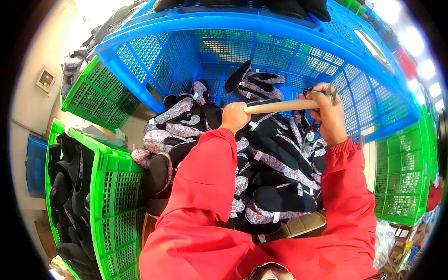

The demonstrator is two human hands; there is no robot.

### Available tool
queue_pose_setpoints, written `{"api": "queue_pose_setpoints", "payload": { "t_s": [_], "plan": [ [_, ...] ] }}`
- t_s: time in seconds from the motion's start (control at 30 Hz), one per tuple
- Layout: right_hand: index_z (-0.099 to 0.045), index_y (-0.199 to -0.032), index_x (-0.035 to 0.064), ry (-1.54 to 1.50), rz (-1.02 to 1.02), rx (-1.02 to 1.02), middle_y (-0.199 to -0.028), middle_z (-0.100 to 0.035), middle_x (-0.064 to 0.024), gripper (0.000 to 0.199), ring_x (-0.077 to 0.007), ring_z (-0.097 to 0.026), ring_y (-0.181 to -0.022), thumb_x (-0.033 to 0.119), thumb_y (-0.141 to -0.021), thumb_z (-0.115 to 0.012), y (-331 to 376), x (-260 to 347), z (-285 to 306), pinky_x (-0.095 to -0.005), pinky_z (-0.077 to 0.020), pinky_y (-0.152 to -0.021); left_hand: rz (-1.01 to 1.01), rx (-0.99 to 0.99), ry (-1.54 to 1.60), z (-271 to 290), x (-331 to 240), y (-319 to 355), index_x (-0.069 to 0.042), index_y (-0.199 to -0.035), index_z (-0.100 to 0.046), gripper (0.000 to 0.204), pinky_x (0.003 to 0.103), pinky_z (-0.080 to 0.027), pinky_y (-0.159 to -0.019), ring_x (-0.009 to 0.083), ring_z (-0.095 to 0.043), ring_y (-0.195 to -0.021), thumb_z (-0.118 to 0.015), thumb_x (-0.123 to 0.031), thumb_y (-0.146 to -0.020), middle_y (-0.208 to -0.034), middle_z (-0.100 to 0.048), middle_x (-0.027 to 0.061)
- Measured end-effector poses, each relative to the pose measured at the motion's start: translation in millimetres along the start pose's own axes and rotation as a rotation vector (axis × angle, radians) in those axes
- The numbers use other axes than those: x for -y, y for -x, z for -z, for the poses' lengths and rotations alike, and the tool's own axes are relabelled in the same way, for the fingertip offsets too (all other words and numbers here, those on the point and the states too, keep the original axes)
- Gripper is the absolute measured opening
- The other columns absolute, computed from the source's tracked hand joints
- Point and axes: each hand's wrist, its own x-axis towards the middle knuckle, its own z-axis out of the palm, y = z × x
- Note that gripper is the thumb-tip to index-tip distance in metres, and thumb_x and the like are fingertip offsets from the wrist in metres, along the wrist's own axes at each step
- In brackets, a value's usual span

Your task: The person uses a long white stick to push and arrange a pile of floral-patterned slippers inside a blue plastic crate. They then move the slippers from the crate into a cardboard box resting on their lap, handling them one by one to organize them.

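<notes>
The left hand (pixel 234 115) has its fingers wrapped in a fist around the near-left end of a pale, smooth stick (pixel 279 107), which runs slightly upward to the right, above a heap of slippers. The right hand (pixel 330 119) is at the other end of the stick, its fingers curled in and pinching a small dark thing (pixel 307 93); what that thing is cannot be made out, nor whether these fingers also grip the stick. Both arms wear red sleeves (pixel 193 175) with gathered cuffs. The slippers lie jumbled under the stick and between the forearms: a flowered slipper (pixel 176 111) to the left, a black-soled slipper (pixel 284 200) lower down, many with white tags showing. The heap reaches back into a blue crate (pixel 224 22), whose open side faces the person, and a few slippers rest deeper inside on its mesh. Below the heap, part of a brown board (pixel 304 226) shows. To the left stands a green crate (pixel 116 196) filled with dark slippers (pixel 70 205), and behind it another green crate (pixel 100 100) sits tilted. On the right, beyond the sleeve, is a further green crate (pixel 402 175), with clear plastic (pixel 384 242) below it.
</notes>
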Motion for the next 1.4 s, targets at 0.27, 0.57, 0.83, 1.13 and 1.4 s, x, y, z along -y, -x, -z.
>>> {"api": "queue_pose_setpoints", "payload": {
  "t_s": [0.27, 0.57, 0.83, 1.13, 1.4],
  "plan": [
    [-0.056, -0.094, 0.0107, 0.168, 0.035, 0.026, -0.086, -0.064, -0.0036, 0.007, -0.0167, -0.069, -0.084, 0.015, -0.089, -0.056, 26, 83, 32, -0.0194, -0.0335, -0.045, 0.049, -0.029, 0.106, 28, -88, 43, -0.008, -0.068, -0.066, 0.014, 0.051, -0.051, -0.069, 0.0405, -0.064, -0.074, -0.062, -0.021, -0.073, -0.074, -0.066, 0.0175],
    [-0.053, -0.095, 0.0002, -0.019, 0.116, -0.040, -0.089, -0.063, -0.0099, 0.009, -0.0200, -0.068, -0.084, -0.002, -0.087, -0.056, 74, 55, -5, -0.0317, -0.0529, -0.081, -0.264, 0.148, -0.106, 112, -104, 38, -0.008, -0.087, -0.066, 0.012, 0.046, -0.051, -0.079, 0.0353, -0.065, -0.090, -0.062, -0.012, -0.077, -0.096, -0.069, 0.0131],
    [-0.053, -0.096, 0.0002, -0.072, 0.091, -0.176, -0.087, -0.064, -0.0108, 0.010, -0.0209, -0.068, -0.085, 0.002, -0.087, -0.056, 88, 26, 40, -0.0301, -0.0519, -0.076, -1.025, -0.437, -0.539, 265, -230, -59, -0.011, -0.135, -0.054, 0.061, 0.047, -0.033, -0.112, 0.0285, -0.046, -0.131, -0.069, -0.036, -0.082, -0.136, -0.054, 0.0085],
    [-0.053, -0.095, -0.0006, -0.067, 0.127, -0.201, -0.090, -0.062, -0.0090, 0.010, -0.0168, -0.067, -0.085, -0.002, -0.088, -0.058, 110, -9, 62, -0.0290, -0.0531, -0.081, -1.043, -0.289, -0.713, 227, -210, -135, -0.017, -0.142, -0.045, 0.061, 0.046, -0.035, -0.111, 0.0266, -0.046, -0.132, -0.066, -0.032, -0.087, -0.139, -0.052, 0.0067],
    [-0.052, -0.097, -0.0008, -0.196, 0.089, -0.286, -0.090, -0.063, -0.0096, 0.010, -0.0191, -0.067, -0.088, -0.002, -0.089, -0.058, 110, -26, 71, -0.0318, -0.0533, -0.085, -1.061, -0.361, -0.763, 211, -207, -168, -0.018, -0.143, -0.044, 0.063, 0.048, -0.037, -0.110, 0.0293, -0.045, -0.132, -0.068, -0.031, -0.087, -0.140, -0.050, 0.0081]
  ]
}}
